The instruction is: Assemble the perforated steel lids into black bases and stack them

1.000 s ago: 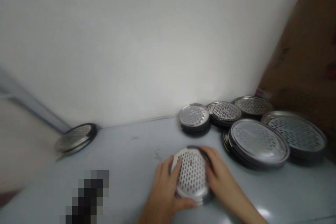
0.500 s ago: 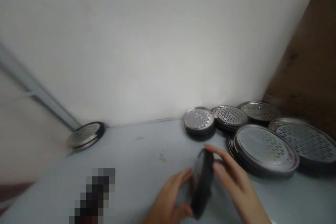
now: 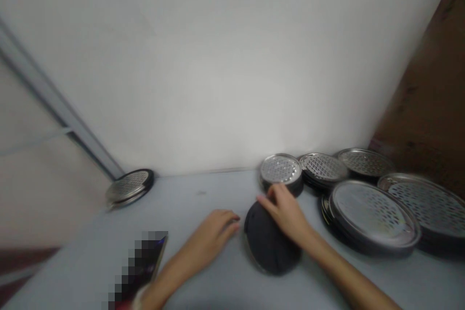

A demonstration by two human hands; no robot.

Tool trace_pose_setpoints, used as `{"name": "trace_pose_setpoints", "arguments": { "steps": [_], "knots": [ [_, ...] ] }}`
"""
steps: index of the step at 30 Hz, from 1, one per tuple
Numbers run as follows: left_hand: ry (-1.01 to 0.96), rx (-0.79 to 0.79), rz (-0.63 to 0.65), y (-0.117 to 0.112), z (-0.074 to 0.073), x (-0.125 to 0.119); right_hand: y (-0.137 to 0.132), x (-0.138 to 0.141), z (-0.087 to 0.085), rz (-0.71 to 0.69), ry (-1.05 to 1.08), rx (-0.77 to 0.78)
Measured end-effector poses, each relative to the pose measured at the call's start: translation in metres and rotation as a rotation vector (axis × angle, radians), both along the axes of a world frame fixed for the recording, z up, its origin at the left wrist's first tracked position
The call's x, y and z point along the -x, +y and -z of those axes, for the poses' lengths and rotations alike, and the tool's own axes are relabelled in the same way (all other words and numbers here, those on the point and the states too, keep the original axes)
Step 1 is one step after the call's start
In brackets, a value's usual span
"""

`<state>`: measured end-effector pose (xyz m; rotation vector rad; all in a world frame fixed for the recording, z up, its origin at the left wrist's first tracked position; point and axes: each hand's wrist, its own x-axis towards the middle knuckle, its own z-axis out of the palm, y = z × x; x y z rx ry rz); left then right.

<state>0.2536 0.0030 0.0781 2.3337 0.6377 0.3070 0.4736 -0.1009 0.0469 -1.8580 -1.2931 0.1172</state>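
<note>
Dark-backed disc (image 3: 271, 241): underside matt, smooth, near-black, plastic or coated metal, cannot tell which. Stacked perforated discs (image 3: 281, 169): stainless steel, bright and glossy, punched faces, polished rims. Largest disc (image 3: 374, 215): same shiny steel, softer sheen across the face, dark edge below. Lone disc by the wall (image 3: 128, 188): steel face, dark glossy rim. Worktop (image 3: 203, 198): pale grey, smooth, faint sheen. Wall (image 3: 218, 68): white, matt, painted look. Brown panel (image 3: 425, 106): rough, dull, possibly cardboard.
</note>
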Motion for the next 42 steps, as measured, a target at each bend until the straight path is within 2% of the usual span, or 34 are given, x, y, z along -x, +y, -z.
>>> {"name": "trace_pose_setpoints", "arguments": {
  "steps": [3, 6, 8, 11, 15, 19, 24, 28, 31, 34, 38, 42],
  "knots": [
    [0.01, -0.135, 0.015, 0.019, 0.008, -0.004, 0.002, 0.0, 0.01, -0.006, -0.117, 0.115],
    [0.07, -0.183, 0.09, 0.035, 0.014, -0.012, 0.001, 0.005, 0.016, 0.003, -0.179, 0.162],
    [0.126, -0.149, 0.125, 0.043, 0.014, -0.016, -0.001, 0.006, 0.016, 0.022, -0.212, 0.175],
    [0.208, -0.098, 0.113, 0.053, 0.012, -0.021, -0.007, 0.004, 0.012, 0.026, -0.214, 0.22],
    [0.305, -0.053, 0.069, 0.063, 0.011, -0.027, -0.022, 0.0, 0.005, -0.102, -0.111, 0.242],
    [0.362, 0.04, 0.095, 0.07, 0.011, -0.03, -0.032, -0.003, 0.004, -0.18, -0.057, 0.199],
    [0.416, 0.082, 0.102, 0.073, 0.004, -0.032, -0.031, -0.007, 0.011, -0.126, -0.053, 0.083],
    [0.379, 0.051, 0.059, 0.065, -0.011, -0.04, -0.03, -0.008, 0.01, -0.119, -0.035, -0.071],
    [0.269, 0.045, 0.051, 0.046, -0.026, -0.056, -0.031, -0.004, 0.007, -0.235, 0.011, -0.178],
    [0.121, 0.091, 0.095, 0.02, -0.035, -0.078, -0.031, -0.001, 0.008, -0.319, 0.005, -0.223],
    [-0.025, 0.119, 0.071, -0.005, -0.032, -0.101, -0.033, -0.005, 0.016, -0.268, -0.079, -0.262],
    [-0.131, 0.223, 0.102, -0.006, -0.024, -0.106, -0.037, -0.012, 0.019, -0.223, -0.235, -0.263]
  ]
}}
